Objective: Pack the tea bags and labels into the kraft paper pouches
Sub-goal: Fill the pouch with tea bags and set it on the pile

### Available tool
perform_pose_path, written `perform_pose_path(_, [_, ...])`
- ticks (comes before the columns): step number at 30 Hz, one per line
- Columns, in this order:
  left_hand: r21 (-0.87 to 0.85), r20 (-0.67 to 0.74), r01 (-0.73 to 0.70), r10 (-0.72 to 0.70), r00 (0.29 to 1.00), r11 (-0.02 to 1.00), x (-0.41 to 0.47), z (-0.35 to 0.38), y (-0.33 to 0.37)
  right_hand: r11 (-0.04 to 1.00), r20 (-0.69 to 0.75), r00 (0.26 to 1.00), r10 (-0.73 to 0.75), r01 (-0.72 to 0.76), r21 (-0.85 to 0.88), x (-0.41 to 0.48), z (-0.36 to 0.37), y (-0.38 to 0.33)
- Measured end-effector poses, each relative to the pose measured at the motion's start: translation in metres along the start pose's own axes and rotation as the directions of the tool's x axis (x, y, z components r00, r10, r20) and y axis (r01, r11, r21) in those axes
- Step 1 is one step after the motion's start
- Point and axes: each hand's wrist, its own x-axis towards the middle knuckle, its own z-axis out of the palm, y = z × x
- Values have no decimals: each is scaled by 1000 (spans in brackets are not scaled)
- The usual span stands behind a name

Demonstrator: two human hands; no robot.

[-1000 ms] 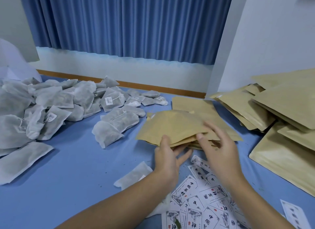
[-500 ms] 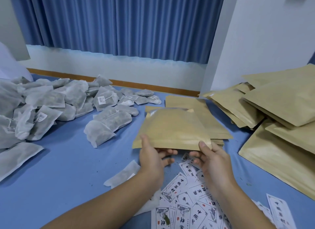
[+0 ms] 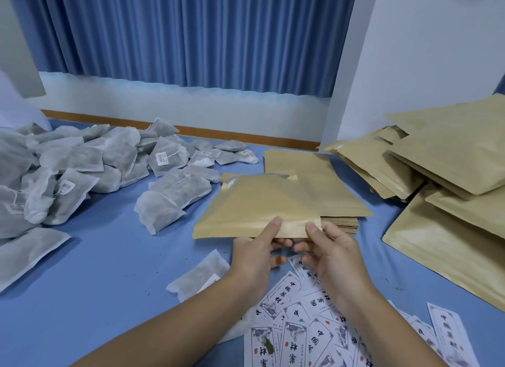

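The left grip (image 3: 254,257) and the right grip (image 3: 333,257) each pinch the near edge of one kraft pouch (image 3: 262,205), thumb on top (fingers tucked underneath), holding it just above the blue worktop (image 3: 95,284). Behind it lies a flat stack of pouches (image 3: 314,180). To the left, tea bags (image 3: 82,161) are heaped. Printed labels (image 3: 300,325) lie scattered beneath the wrists, and bulkier pouches (image 3: 451,161) pile up on the right.

Blue table (image 3: 90,279) carries tea bags (image 3: 82,172), pouches (image 3: 437,175), labels (image 3: 308,336).
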Motion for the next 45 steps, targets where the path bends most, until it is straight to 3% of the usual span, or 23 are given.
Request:
perform_pose_path(5, [28,30,25,-26,999,999,-2,-1,-2,999,-121,992,-20,17,-28,-2,2,4])
perform_pose_path(20, [175,67,111,-124,990,978,6,-7,-4,993,-141,987,-70,56,-99,-6,5,3])
perform_pose_path(26, [173,79,102,-117,990,980,8,-8,-7,998,-115,993,2,5,57,-5,8,8])
perform_pose_path(32, [111,63,92,-99,993,990,6,-6,-7,978,-229,951,-206,200,-52,-1,2,3])
perform_pose_path(35, [128,79,89,-100,992,988,5,-7,-5,985,-260,953,-155,171,40,-2,3,5])
perform_pose_path(38, [143,89,84,-97,991,986,5,-6,-5,993,-195,980,-46,66,97,-5,7,7])
perform_pose_path(45, [87,96,95,-103,990,992,3,-5,-3,989,-263,960,-98,123,81,-3,5,6])
